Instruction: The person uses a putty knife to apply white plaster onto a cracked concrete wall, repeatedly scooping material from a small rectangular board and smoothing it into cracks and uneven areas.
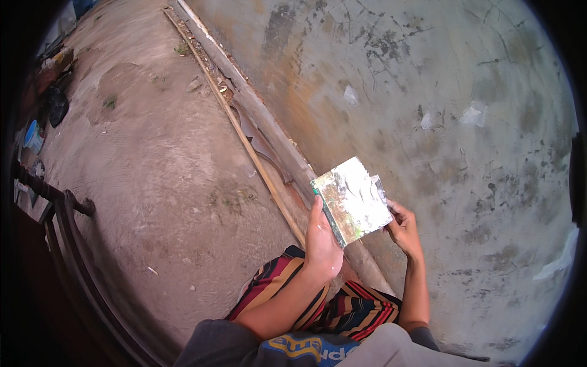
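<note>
In front of me my left hand (324,243) supports a square board (333,211) from below, its thumb along the near left edge. Thick white paste (361,189) covers much of the board, and the bare part looks brown and stained. At the board's right edge is my right hand (403,229), with its fingers closed. A thin grey blade (378,182), apparently a scraper, shows just beyond the paste, and its lower part is hidden by the board. The cement wall (440,177) on the right carries white smears (473,114).
A long wooden strip (247,144) lies on the dirt floor (171,183) along the wall's raised foot (269,125). Dark wooden furniture (70,232) stands at the left. Farther off are a blue and white bucket (34,137) and a black bag (58,105).
</note>
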The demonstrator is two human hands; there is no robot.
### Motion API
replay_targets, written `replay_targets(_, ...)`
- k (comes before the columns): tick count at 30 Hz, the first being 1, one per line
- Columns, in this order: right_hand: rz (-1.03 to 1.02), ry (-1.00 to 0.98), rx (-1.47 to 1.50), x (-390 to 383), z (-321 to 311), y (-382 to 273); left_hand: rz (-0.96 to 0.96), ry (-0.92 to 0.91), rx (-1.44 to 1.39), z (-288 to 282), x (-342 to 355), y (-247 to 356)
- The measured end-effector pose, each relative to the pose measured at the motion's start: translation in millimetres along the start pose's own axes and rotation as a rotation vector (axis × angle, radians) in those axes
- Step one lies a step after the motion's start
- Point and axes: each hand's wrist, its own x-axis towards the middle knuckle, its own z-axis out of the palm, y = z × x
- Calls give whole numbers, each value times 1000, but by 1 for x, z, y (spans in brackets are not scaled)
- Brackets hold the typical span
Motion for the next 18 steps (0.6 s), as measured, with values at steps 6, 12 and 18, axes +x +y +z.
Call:
replay_targets(6,-51,-59,26,20,2,15,74,120,97,0,1,7)
replay_targets(12,-72,-109,-173,14,-11,29,99,174,127,6,-1,6)
replay_targets(18,-140,-91,-193,11,-6,36,97,132,148,-10,0,17)
